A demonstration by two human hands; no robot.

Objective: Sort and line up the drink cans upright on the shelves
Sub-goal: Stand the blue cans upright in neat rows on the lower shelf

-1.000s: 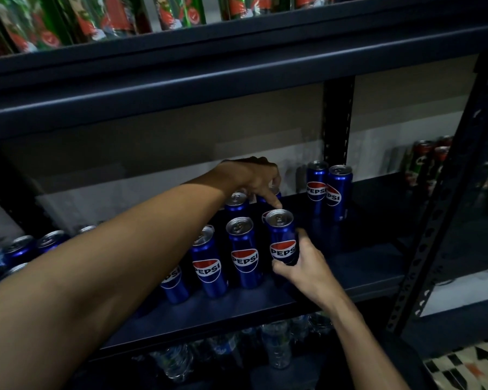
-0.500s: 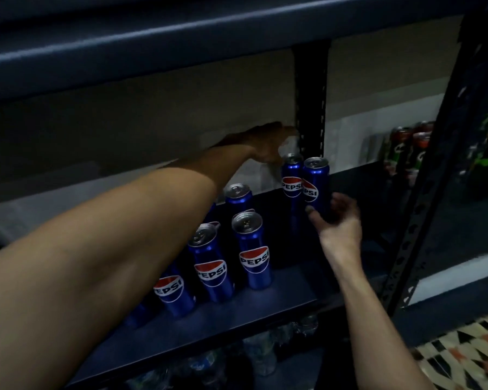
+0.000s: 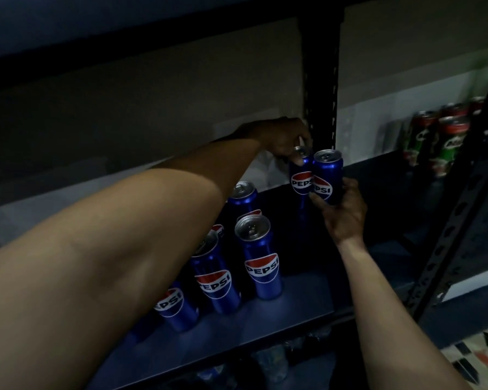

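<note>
Two blue Pepsi cans stand upright side by side at the back of the dark shelf (image 3: 302, 305), near the black rear post. My left hand (image 3: 282, 139) reaches over from the left and grips the top of the left back can (image 3: 301, 182). My right hand (image 3: 343, 212) wraps the lower side of the right back can (image 3: 327, 175). Closer to me stand several more upright Pepsi cans: one at the front (image 3: 261, 257), one behind it (image 3: 241, 197), and two (image 3: 216, 277) partly hidden under my left forearm.
A black perforated post (image 3: 320, 80) rises behind the two held cans. Another slanted post (image 3: 457, 209) stands at the right. Green and red cans (image 3: 445, 139) sit on the neighbouring shelf at far right. Bottles show dimly on the shelf below.
My right hand let go of the front can, moved back and right, and closed on the right back can. My left hand moved from the middle cans onto the left back can. The view shifted right.
</note>
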